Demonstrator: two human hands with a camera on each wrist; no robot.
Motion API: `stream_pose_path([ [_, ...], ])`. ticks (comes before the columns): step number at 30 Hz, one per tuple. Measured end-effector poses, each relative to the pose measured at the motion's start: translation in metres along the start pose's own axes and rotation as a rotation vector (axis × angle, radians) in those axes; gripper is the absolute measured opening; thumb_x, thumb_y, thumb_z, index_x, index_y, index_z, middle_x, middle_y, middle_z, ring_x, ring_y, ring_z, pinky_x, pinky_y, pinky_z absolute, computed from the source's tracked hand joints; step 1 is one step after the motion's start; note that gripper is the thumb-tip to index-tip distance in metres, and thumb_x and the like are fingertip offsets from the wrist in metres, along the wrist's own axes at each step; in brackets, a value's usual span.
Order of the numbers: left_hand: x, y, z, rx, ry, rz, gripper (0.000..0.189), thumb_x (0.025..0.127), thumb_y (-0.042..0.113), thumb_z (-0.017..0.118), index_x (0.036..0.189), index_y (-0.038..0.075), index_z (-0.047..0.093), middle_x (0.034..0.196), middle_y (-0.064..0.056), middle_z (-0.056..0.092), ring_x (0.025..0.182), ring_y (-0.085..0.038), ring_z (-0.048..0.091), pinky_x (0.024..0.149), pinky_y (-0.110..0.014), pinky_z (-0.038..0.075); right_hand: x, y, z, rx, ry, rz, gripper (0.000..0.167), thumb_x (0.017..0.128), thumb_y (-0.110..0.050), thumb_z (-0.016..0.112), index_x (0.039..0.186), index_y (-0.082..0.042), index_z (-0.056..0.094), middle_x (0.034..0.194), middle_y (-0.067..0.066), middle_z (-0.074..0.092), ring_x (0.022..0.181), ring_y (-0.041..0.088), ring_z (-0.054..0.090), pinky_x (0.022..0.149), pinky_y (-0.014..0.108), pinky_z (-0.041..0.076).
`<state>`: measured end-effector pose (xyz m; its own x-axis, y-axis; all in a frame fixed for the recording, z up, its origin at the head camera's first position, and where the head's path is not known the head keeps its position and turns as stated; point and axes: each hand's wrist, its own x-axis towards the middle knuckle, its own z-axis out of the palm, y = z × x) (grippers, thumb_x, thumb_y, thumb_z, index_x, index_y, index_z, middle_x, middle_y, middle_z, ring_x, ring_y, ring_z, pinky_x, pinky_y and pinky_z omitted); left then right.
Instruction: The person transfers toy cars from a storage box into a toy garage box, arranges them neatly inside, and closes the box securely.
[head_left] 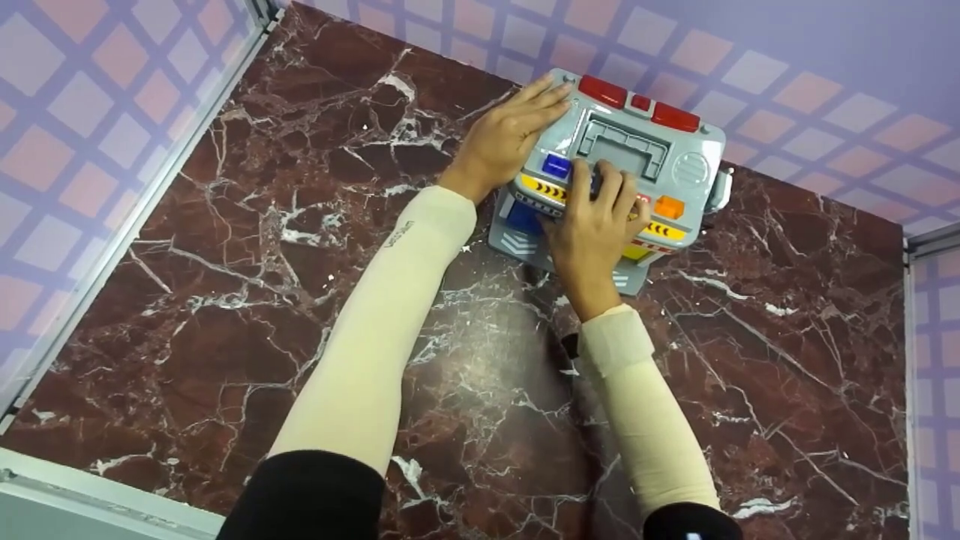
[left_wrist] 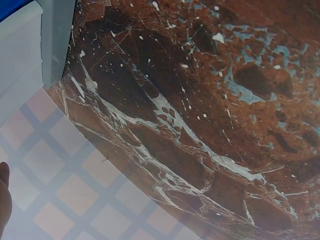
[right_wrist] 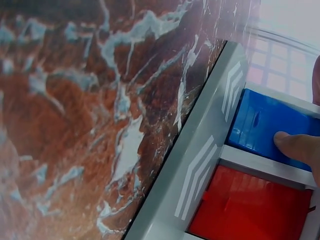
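Observation:
A grey toy garage (head_left: 574, 124) stands near the back of the marble-patterned surface, with red pieces along its rear top edge. My left hand (head_left: 510, 135) rests on its upper left side with the fingers extended. Above the front edge is my right hand (head_left: 600, 232), its fingers on the top panel between a blue button (head_left: 557, 165) and an orange button (head_left: 670, 208). In the right wrist view, its thumb (right_wrist: 295, 147) touches a blue door (right_wrist: 267, 122). A red door (right_wrist: 250, 205) sits beside it. The right fingertips' exact contact is partly hidden.
Behind the toy rises a wall (head_left: 697, 56) with a purple and pink diamond pattern. Metal-framed side panels (head_left: 142, 180) border the dark red marbled surface (head_left: 247, 322). A small white part (head_left: 722, 189) juts from the toy's right side.

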<state>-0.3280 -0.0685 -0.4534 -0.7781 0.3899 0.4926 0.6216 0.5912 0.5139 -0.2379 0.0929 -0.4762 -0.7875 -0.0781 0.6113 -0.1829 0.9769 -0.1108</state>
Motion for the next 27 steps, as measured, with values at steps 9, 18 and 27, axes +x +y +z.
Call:
stream_pose_path([
  [9, 0.001, 0.001, 0.003, -0.011, -0.023, -0.004, 0.036, 0.109, 0.025, 0.041, 0.141, 0.014, 0.054, 0.156, 0.003, 0.04, 0.15, -0.014, 0.028, 0.122, -0.018, 0.016, -0.002, 0.0, 0.007, -0.025, 0.078, 0.019, 0.071, 0.066, -0.03, 0.092, 0.127, -0.016, 0.059, 0.129, 0.012, 0.058, 0.124, 0.036, 0.046, 0.098, 0.053, 0.032],
  [18, -0.006, -0.001, 0.009, -0.024, -0.029, -0.004, 0.036, 0.109, 0.024, 0.041, 0.141, 0.014, 0.054, 0.156, 0.002, 0.041, 0.15, -0.015, 0.029, 0.122, -0.018, 0.018, -0.009, -0.001, 0.013, -0.077, 0.173, 0.027, 0.041, 0.081, -0.026, 0.077, 0.118, -0.016, 0.063, 0.12, 0.011, 0.062, 0.116, 0.036, 0.051, 0.093, 0.052, 0.036],
  [27, -0.015, -0.018, 0.003, 0.048, -0.073, -0.038, 0.038, 0.11, 0.027, 0.039, 0.144, 0.016, 0.051, 0.158, 0.005, 0.038, 0.151, -0.013, 0.026, 0.123, -0.022, 0.017, -0.012, -0.007, 0.019, -0.022, -0.031, -0.022, 0.075, 0.069, -0.031, 0.09, 0.133, -0.017, 0.055, 0.137, 0.013, 0.053, 0.13, 0.038, 0.042, 0.099, 0.054, 0.036],
])
